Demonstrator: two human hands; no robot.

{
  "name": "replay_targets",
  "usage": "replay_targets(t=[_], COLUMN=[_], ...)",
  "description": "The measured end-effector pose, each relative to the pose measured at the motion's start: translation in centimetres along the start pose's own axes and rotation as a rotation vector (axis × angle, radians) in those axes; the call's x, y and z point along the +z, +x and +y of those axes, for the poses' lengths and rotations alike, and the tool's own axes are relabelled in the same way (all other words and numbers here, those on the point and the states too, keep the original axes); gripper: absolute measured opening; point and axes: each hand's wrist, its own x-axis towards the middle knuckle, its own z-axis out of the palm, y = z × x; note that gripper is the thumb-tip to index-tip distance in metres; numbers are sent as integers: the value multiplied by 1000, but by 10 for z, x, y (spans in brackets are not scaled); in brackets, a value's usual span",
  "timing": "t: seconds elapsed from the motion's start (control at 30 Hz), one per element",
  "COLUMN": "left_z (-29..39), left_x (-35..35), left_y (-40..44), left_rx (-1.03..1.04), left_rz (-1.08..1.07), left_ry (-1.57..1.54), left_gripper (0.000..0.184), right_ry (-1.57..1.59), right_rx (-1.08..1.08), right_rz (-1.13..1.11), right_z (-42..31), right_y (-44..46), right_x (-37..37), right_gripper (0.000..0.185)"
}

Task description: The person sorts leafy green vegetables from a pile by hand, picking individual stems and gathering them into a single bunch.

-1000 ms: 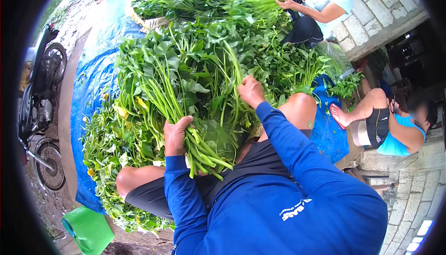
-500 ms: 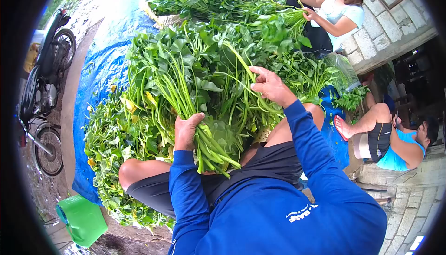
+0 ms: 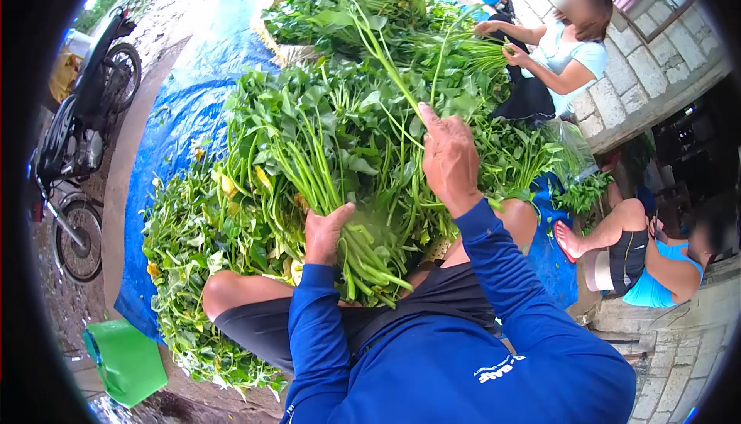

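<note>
Left grip [image 3: 327,234] clamped round a stem bunch [image 3: 369,260] by the leafy pile's [image 3: 202,252] near edge, right grip [image 3: 451,158] closed on a long stem [image 3: 395,73] raised higher, so slackening the left could spill the bunch.

Most fingers of the left hand [image 3: 324,239] are hidden behind the bunch of stems [image 3: 315,173] it grips; the right hand [image 3: 451,157] covers part of its stalk [image 3: 395,72]. The finer lettering [image 3: 498,367] on the blue shirt [image 3: 448,381], cut by the bottom edge, is too tiny to read. Blur covers the faces of the co-worker in white [image 3: 573,61] and the co-worker in turquoise [image 3: 670,273]
</note>
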Motion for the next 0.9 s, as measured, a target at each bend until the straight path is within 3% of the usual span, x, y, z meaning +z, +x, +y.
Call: replay_targets(t=[0.07,0.1,0.2,0.33,0.4,0.47,0.5,0.53,0.6,0.67,0.73,0.8,0.9], left_z=[2,12,6,-12,-20,-21,-32,-33,-36,-37,-6,23,26], left_x=[4,10,10,-3,-4,9,8,9,1,-3,7,12,-7], left_y=[1,-8,-8,-2,1,-3,4,5,19,27,12,-1,7], left_rx=[-4,-26,-173,-331,-267,-138,-42,-51,-368,-275,-165,-94,24], left_rz=[-16,-43,-11,-89,-45,101,104,66,69,102,67,66,11], left_ry=[-18,-72,-194,-239,-230,-195,-137,-82,89,185,76,17,59], left_gripper=[27,28,38,46,56,64,57,52,45,36,31,25,21], right_ry=[29,6,358,543,557,572,595,618,583,624,684,811,816], right_rx=[-14,-22,92,157,242,221,196,177,197,165,45,353,411], right_rz=[-86,-214,-678,-732,-849,-854,-859,-867,-875,-815,-610,-646,-733], right_z=[-20,-32,-51,-48,-49,-49,-44,-44,-49,-45,-45,-34,-4], right_y=[-21,-40,-102,-135,-133,-131,-136,-140,-150,-161,-129,-85,-49], right_x=[8,15,33,54,49,49,59,63,69,82,41,-11,-65], right_gripper=[41,43,56,63,64,61,60,60,57,55,50,45,32])
